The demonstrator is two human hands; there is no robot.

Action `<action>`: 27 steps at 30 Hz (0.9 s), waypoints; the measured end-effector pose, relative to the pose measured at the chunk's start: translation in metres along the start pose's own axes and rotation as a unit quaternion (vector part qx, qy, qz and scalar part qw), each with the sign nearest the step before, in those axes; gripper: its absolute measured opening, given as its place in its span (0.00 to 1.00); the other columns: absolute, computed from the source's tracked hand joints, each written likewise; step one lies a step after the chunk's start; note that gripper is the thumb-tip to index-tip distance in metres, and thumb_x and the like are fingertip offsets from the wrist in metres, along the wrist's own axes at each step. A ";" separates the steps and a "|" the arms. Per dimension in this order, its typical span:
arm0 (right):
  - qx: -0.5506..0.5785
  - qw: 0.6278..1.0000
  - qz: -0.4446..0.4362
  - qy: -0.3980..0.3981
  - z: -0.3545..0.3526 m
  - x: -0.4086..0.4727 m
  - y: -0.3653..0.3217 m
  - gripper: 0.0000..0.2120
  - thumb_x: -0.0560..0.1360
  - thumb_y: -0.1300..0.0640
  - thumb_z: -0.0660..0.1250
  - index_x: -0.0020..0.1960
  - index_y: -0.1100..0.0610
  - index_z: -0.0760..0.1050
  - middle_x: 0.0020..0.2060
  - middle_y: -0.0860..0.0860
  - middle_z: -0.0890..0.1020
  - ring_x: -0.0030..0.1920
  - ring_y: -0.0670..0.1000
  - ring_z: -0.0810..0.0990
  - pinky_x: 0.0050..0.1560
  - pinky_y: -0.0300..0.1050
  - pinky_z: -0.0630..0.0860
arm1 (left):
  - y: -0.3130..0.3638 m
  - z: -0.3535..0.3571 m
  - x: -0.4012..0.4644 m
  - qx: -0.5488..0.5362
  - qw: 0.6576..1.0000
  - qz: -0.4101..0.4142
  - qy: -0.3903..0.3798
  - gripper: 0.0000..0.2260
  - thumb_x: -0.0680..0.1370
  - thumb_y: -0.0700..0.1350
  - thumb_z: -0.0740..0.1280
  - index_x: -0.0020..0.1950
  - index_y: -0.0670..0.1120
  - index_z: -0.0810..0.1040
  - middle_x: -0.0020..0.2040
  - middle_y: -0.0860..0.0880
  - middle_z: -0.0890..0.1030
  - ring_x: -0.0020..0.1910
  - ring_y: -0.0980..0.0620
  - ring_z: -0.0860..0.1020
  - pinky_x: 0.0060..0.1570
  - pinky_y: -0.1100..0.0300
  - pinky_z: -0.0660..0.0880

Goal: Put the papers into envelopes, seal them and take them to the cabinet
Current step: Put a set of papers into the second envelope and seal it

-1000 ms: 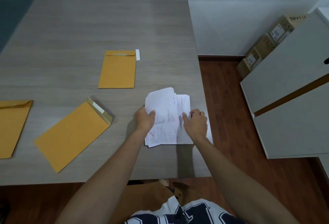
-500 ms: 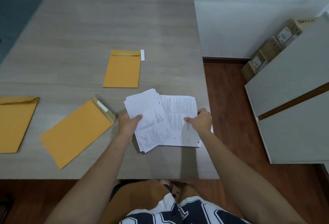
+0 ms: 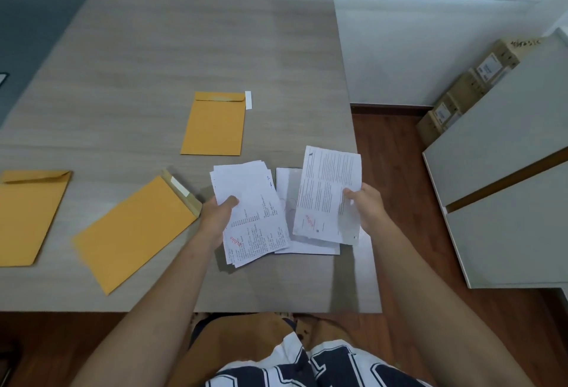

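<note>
My left hand (image 3: 218, 216) grips a stack of printed white papers (image 3: 249, 211), held just above the table. A single printed sheet (image 3: 327, 193) is lifted clear by my right hand (image 3: 365, 205), which pinches its right edge. More white sheets (image 3: 287, 202) lie flat on the table under both. Three yellow envelopes lie on the table: one with a closed flap (image 3: 215, 124) behind the papers, one with an open flap (image 3: 135, 233) left of my left hand, one (image 3: 29, 214) at the far left edge.
The grey wooden table (image 3: 184, 48) ends just right of the papers. A white cabinet (image 3: 507, 196) stands to the right across a strip of wood floor. Cardboard boxes (image 3: 467, 88) are stacked against the wall behind it.
The pile has been split: my left hand carried a stack leftward, and my right hand lifted one sheet up and to the right. The envelopes stayed put.
</note>
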State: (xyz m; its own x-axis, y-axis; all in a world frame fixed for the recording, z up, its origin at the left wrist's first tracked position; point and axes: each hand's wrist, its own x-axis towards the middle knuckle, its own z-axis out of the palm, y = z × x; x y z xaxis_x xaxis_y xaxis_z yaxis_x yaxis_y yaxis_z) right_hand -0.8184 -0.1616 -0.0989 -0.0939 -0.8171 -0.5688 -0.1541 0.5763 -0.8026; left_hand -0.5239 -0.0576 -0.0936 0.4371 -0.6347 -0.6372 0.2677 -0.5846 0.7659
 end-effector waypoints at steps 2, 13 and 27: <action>0.014 0.999 0.018 -0.034 0.007 -0.001 -0.006 0.11 0.75 0.64 0.67 0.56 0.58 0.80 0.55 0.51 0.84 0.54 0.55 0.81 0.58 0.55 0.77 | 0.003 -0.002 -0.003 -0.010 1.000 0.003 -0.014 0.05 0.79 0.40 0.65 0.53 0.46 0.79 0.50 0.46 0.84 0.48 0.44 0.82 0.45 0.52 0.78; -0.186 0.972 -0.106 -0.091 0.121 -0.051 -0.017 0.10 0.76 0.54 0.67 0.56 0.53 0.74 0.52 0.47 0.81 0.51 0.50 0.79 0.49 0.44 0.75 | 0.015 -0.014 -0.013 -0.044 0.998 0.014 -0.052 0.12 0.81 0.48 0.61 0.54 0.43 0.80 0.50 0.44 0.85 0.49 0.44 0.82 0.50 0.51 0.77; -0.014 0.958 0.072 -0.279 0.195 -0.088 -0.028 0.29 0.68 0.45 0.77 0.63 0.59 0.77 0.53 0.55 0.85 0.53 0.55 0.84 0.52 0.50 0.81 | 0.024 -0.116 0.019 -0.210 0.977 0.030 0.010 0.13 0.75 0.39 0.73 0.59 0.44 0.80 0.54 0.47 0.85 0.54 0.44 0.83 0.55 0.41 0.79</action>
State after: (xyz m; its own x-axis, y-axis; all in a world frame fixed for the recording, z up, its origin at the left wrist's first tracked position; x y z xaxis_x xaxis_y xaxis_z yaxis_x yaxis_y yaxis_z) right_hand -0.6143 -0.1034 -0.0618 0.4227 -0.5916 -0.6865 -0.2057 0.6751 -0.7085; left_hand -0.4093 -0.0252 -0.0778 0.4783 -0.6493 -0.5913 0.5685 -0.2842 0.7720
